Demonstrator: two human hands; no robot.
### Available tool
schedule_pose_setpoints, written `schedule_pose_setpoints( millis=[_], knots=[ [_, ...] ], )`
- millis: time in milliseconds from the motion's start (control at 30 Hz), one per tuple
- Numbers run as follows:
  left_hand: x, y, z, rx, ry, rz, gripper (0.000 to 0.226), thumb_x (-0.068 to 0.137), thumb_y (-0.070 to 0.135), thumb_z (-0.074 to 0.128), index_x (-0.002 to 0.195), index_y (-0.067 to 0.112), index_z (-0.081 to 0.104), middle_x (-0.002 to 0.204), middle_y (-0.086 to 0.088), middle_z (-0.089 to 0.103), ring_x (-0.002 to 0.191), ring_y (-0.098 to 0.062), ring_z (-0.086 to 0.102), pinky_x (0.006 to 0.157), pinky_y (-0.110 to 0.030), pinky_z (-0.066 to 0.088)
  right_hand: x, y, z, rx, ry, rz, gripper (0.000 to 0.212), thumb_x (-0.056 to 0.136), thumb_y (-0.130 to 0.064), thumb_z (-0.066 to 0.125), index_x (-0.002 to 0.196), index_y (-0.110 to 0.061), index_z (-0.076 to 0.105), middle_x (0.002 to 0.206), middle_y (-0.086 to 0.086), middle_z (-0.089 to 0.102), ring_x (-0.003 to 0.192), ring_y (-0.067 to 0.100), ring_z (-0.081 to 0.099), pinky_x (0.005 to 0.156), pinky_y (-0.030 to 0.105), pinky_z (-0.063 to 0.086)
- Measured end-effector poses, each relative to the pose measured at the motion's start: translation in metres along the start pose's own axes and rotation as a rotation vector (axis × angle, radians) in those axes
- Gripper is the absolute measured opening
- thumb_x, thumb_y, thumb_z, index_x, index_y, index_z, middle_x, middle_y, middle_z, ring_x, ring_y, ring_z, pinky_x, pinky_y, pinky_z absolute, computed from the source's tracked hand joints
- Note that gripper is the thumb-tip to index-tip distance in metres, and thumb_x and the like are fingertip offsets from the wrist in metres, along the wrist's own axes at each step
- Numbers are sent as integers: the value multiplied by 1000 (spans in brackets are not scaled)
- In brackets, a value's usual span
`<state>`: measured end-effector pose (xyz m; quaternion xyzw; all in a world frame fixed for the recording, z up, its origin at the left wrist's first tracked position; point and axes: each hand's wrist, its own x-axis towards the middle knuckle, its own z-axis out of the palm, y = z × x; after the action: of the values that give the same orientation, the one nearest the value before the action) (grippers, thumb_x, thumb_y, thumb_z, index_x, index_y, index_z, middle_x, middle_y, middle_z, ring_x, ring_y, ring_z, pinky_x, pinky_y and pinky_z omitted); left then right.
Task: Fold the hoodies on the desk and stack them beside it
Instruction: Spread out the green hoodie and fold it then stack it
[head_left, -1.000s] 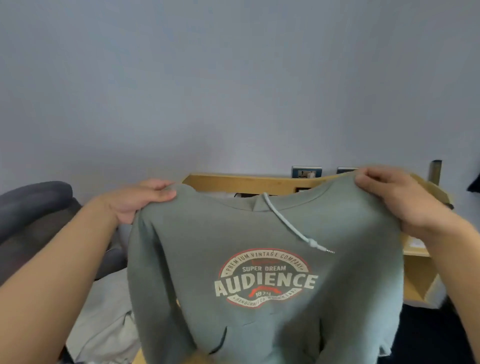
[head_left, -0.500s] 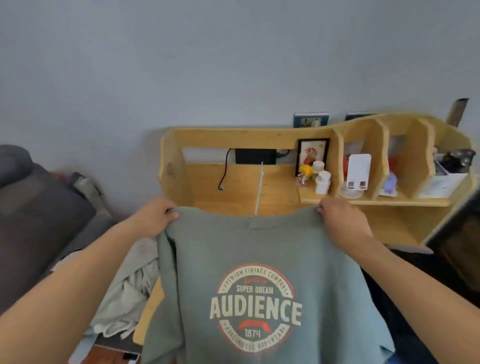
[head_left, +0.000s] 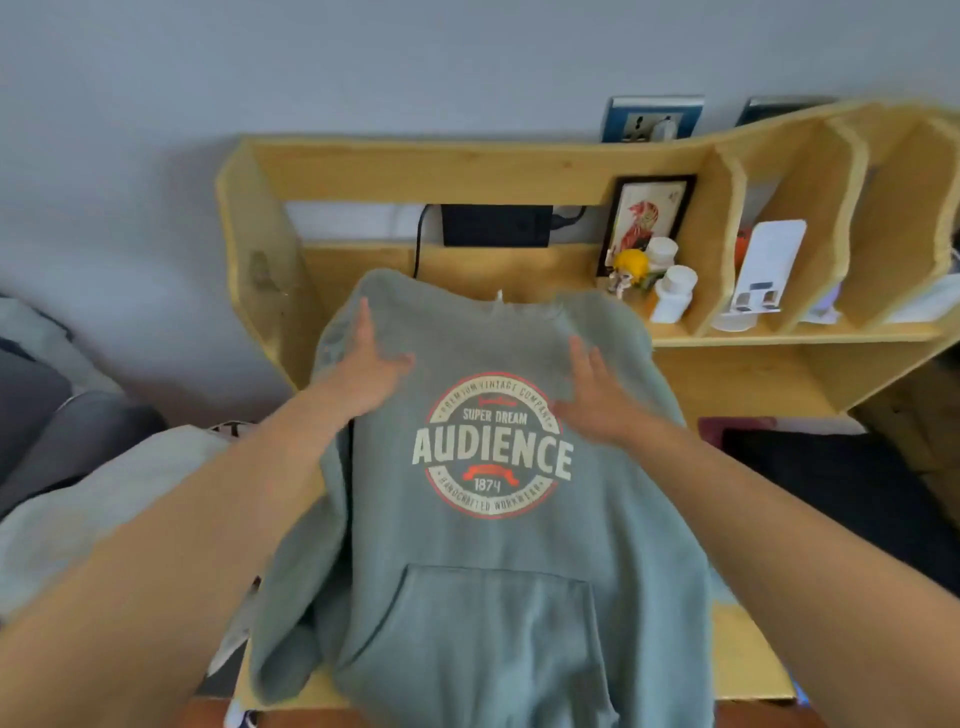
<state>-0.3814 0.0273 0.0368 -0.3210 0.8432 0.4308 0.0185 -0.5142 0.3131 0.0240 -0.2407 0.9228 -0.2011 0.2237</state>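
A grey-green hoodie (head_left: 483, 561) with a round "AUDIENCE" print lies front-up on the wooden desk (head_left: 748, 660), its hem hanging over the near edge. My left hand (head_left: 371, 366) rests flat with spread fingers on its left shoulder. On the chest, just right of the print, my right hand (head_left: 597, 395) lies flat, fingers apart. Neither hand grips the cloth. The hood is hidden under the body. The left sleeve is bunched along the hoodie's left side.
A wooden shelf unit (head_left: 519, 166) stands at the desk's back with a framed picture (head_left: 647, 215), white bottles (head_left: 672, 291) and a black box (head_left: 496, 226). Light grey cloth (head_left: 104, 499) lies left of the desk. A dark chair (head_left: 57, 426) is at far left.
The hoodie came down from being held up by its shoulders and now lies on the desk. Both hands let go and lie flat on it. My view tilted downward.
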Motion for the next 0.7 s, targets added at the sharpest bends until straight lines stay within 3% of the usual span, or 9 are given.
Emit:
schedule_pose_setpoints(
  millis=[67, 133, 200, 300, 367, 467, 500, 600, 700],
  knots=[
    [-41, -26, 60, 366, -154, 105, 89, 98, 44, 59, 162, 33, -2, 171, -10, 4, 156, -32, 6, 127, -45, 10, -15, 22, 44, -217, -69, -6, 88, 99, -36, 55, 161, -27, -6, 169, 12, -7, 155, 36, -4, 125, 49, 10],
    [-92, -67, 119, 575, -265, 185, 76, 102, 52, 46, 162, 37, 3, 170, -12, -4, 156, -38, -1, 126, -48, 8, -48, 52, 81, -281, -85, -27, 76, 99, -35, 53, 161, -28, 10, 169, 10, 0, 153, 37, 3, 124, 48, 15],
    [-134, -107, 150, 692, -315, 236, 66, 99, 56, 40, 160, 39, 21, 168, -16, 15, 152, -47, 18, 121, -58, 23, -87, 90, 102, -290, -87, 22, 66, 99, -32, 55, 158, -27, 27, 168, 10, 8, 152, 37, 10, 123, 46, 18],
    [-140, -142, 164, 760, -464, 131, 65, 87, 60, 36, 139, 30, 62, 145, -18, 56, 127, -49, 57, 98, -60, 52, -139, 148, 94, -193, 159, 223, 56, 93, -4, 55, 147, -14, 47, 156, 16, 33, 139, 43, 34, 115, 48, 30],
    [-135, -151, 166, 858, -450, 170, 77, 85, 64, 20, 147, 32, 54, 158, -17, 42, 140, -47, 44, 111, -59, 42, -163, 182, 76, -101, 277, 454, 57, 85, 10, 49, 139, -8, 51, 142, 18, 43, 121, 44, 48, 100, 46, 42],
    [-132, -152, 175, 840, -458, 124, 83, 85, 66, 3, 162, 37, 15, 171, -10, -1, 156, -41, 4, 125, -52, 8, -171, 217, 66, -104, 108, 605, 50, 89, 1, 49, 136, -14, 42, 134, 13, 44, 111, 39, 53, 85, 43, 47],
    [-132, -150, 178, 855, -414, 123, 75, 92, 64, 10, 162, 38, 10, 171, -9, -5, 156, -40, 2, 126, -51, 6, -167, 224, 70, -96, 62, 623, 50, 94, -11, 52, 141, -15, 36, 134, 13, 43, 114, 40, 53, 86, 43, 46],
    [-132, -136, 191, 927, -353, 44, 65, 103, 53, 28, 162, 38, 5, 171, -8, -4, 156, -38, 4, 125, -50, 9, -149, 232, 93, 101, 122, 752, 85, 91, -41, 68, 154, -11, 20, 136, 18, 39, 120, 45, 53, 89, 46, 44],
    [-148, -103, 215, 928, -288, -65, 65, 102, 41, 35, 162, 33, 12, 170, -12, 3, 155, -40, 6, 124, -51, 12, -128, 231, 102, 338, 230, 859, 71, 87, -26, 69, 144, -6, 33, 135, 24, 52, 117, 46, 57, 89, 47, 47]
  ],
)
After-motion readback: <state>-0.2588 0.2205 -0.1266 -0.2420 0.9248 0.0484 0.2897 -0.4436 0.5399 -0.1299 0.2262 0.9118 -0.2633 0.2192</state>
